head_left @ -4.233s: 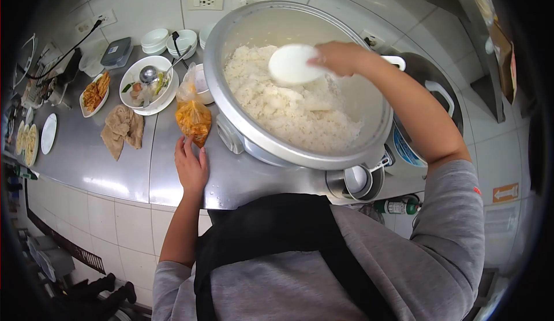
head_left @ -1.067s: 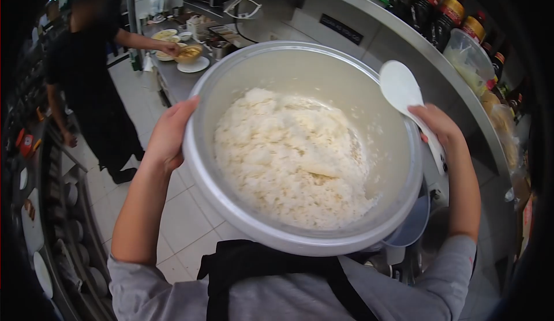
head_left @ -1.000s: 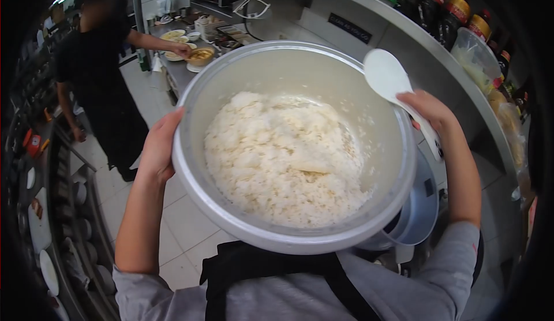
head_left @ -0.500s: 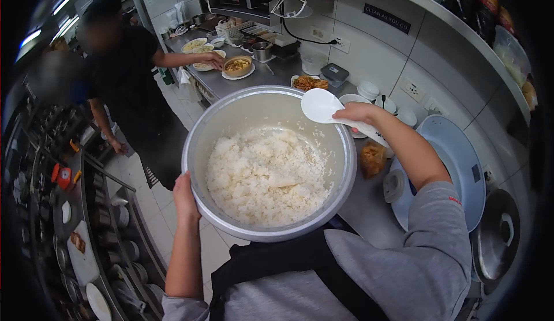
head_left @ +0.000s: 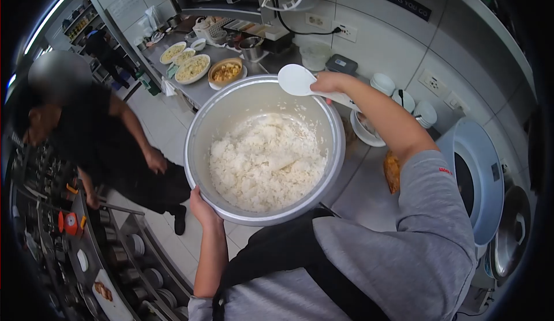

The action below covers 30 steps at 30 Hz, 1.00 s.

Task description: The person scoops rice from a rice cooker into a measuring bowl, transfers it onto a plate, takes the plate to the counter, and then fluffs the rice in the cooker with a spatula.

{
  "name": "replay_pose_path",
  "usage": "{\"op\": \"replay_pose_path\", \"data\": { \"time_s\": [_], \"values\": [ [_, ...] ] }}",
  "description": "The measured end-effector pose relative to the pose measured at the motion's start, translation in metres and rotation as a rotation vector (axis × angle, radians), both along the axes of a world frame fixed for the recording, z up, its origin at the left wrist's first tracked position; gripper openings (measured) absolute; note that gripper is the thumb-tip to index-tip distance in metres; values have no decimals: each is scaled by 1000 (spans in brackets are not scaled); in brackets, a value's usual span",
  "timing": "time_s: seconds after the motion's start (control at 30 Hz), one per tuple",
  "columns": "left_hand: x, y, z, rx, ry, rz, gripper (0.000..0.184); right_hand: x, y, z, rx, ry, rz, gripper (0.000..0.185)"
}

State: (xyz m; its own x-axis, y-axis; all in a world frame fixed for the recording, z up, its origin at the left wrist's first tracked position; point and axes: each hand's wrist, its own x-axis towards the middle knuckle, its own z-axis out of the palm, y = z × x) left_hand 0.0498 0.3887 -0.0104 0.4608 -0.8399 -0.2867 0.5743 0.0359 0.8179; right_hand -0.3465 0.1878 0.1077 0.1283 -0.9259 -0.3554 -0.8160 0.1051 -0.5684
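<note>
A large metal rice pot (head_left: 194, 148) is in front of my body, tilted a little toward me. Loose white rice (head_left: 262, 168) fills its lower part, and stray grains cling to the inner wall. On the near-left side, my left hand (head_left: 205, 205) is closed on the pot's outer rim. My right hand (head_left: 333, 84) grips the handle of a white rice paddle (head_left: 296, 80) at the far-right rim. The paddle's flat blade lies over the pot's edge, above the rice. Whether my right fingers also hold the rim is hidden.
Plates of food (head_left: 193, 69) and a bowl of cubed food (head_left: 225, 72) line the back counter. White bowls (head_left: 382, 83) sit by the wall; a big blue-grey basin (head_left: 487, 165) and a metal lid (head_left: 511, 234) are at right. A person in black (head_left: 98, 119) stands at left beside shelving.
My view and the pot have shifted; the paddle stays in my right hand. The other person has withdrawn a hand from the food bowl and turned toward the left shelving, leaning down.
</note>
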Motion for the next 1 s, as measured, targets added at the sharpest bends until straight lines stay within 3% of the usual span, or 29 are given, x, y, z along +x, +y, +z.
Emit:
{"op": "replay_pose_path", "data": {
  "time_s": [0.07,0.13,0.2,0.27,0.3,0.4,0.47,0.5,0.53,0.6,0.67,0.7,0.77,0.83,0.87,0.93,1.0],
  "values": [
    [1,-17,1,-13,-32,20,32,3,-20,4,-30,10,15,29],
    [1,-23,-7,4,-65,54,32,6,-32,-4,-200,153,204,31],
    [-7,-31,-15,55,-238,158,31,18,-20,15,-160,272,277,30],
    [-26,-30,-6,92,-254,154,32,20,-19,11,-321,532,375,29],
    [-36,-29,-3,82,-264,147,34,24,-19,14,-198,495,341,30],
    [-41,-19,15,81,-307,41,36,36,-11,28,-252,486,357,32],
    [2,-11,19,153,-663,-913,36,60,2,39,-235,572,276,32],
    [25,-20,3,105,-720,-951,40,69,6,42,-236,659,215,32],
    [43,-39,8,161,-765,-905,54,77,8,41,-219,665,204,32],
    [70,-101,22,282,-620,-629,55,94,14,35,-169,703,186,30],
    [79,-175,41,190,-831,-513,57,109,10,26,-127,712,163,30],
    [89,-221,21,6,-923,-491,58,119,5,19,-126,733,144,30],
    [71,-275,52,-116,-1039,-435,49,143,-16,20,-92,731,61,30],
    [61,-321,58,-68,-989,-543,50,166,-48,18,-72,739,-18,29],
    [68,-295,74,-64,-977,-599,50,186,-16,36,-46,707,-91,30],
    [59,-327,36,-275,-1196,-692,51,208,-55,7,-18,662,-189,33],
    [58,-327,30,-313,-1028,-726,52,226,-70,-54,-47,594,-340,40]
  ]
}}
